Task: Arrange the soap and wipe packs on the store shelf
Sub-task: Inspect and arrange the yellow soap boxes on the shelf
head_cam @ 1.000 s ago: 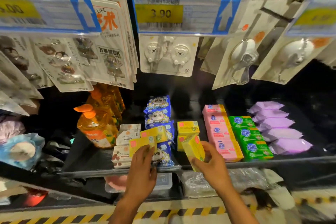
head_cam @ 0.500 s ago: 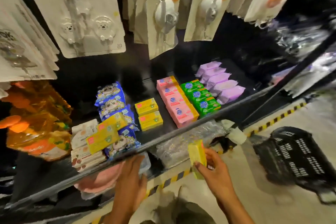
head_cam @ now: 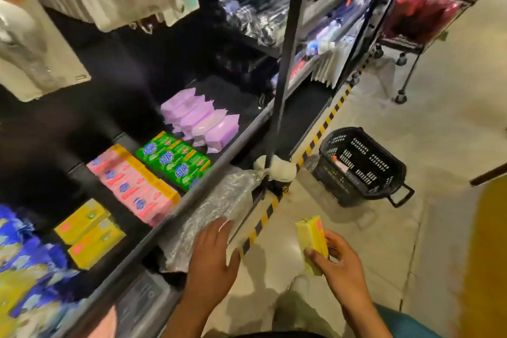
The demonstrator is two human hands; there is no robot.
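My right hand (head_cam: 338, 269) grips a yellow soap box (head_cam: 312, 241), held upright over the floor, away from the shelf. My left hand (head_cam: 211, 258) hangs flat and empty just in front of the shelf edge (head_cam: 219, 162). On the shelf lie two yellow soap boxes (head_cam: 87, 230), a row of pink soap packs (head_cam: 134, 187), green soap packs (head_cam: 175, 159) and purple wipe packs (head_cam: 203, 121). Blue wipe packs (head_cam: 24, 261) show blurred at the far left.
A black shopping basket (head_cam: 362, 167) stands on the floor to the right. A black shelf post (head_cam: 285, 63) rises by the shelf end. A plastic-wrapped bundle (head_cam: 216, 208) lies on the lower shelf. A wheeled rack (head_cam: 411, 25) stands at the back right.
The view has swung right, toward the floor and the basket. My right hand has pulled the yellow soap box further from the shelf. My left hand has left the shelf edge.
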